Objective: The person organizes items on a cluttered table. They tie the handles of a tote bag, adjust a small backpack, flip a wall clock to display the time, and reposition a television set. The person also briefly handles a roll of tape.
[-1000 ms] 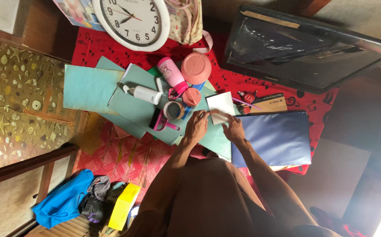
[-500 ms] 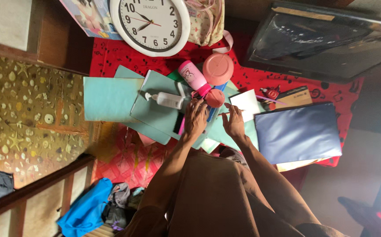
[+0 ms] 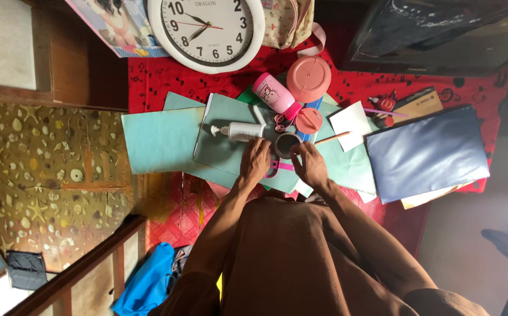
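Observation:
My left hand [image 3: 257,161] rests knuckles-up on a stack of teal paper sheets [image 3: 166,140], just below a white glue bottle [image 3: 242,131] lying on its side. Its fingers are curled over something pink, perhaps scissors [image 3: 278,168]; the grip is hidden. My right hand [image 3: 309,164] is next to it, fingertips at the rim of a dark round container [image 3: 287,145] that stands between the two hands. A pencil [image 3: 331,138] and a white paper square [image 3: 352,124] lie just right of my right hand.
A red patterned cloth [image 3: 166,82] covers the surface. On it are a white wall clock [image 3: 206,29], a pink bottle [image 3: 272,93], two pink lids [image 3: 308,79], and a dark blue folder [image 3: 426,152]. A wooden rail [image 3: 78,275] and blue cloth [image 3: 148,287] are lower left.
The view has shifted closer to the table. Both hands, earlier raised together around a small white piece, have come down beside the dark round container.

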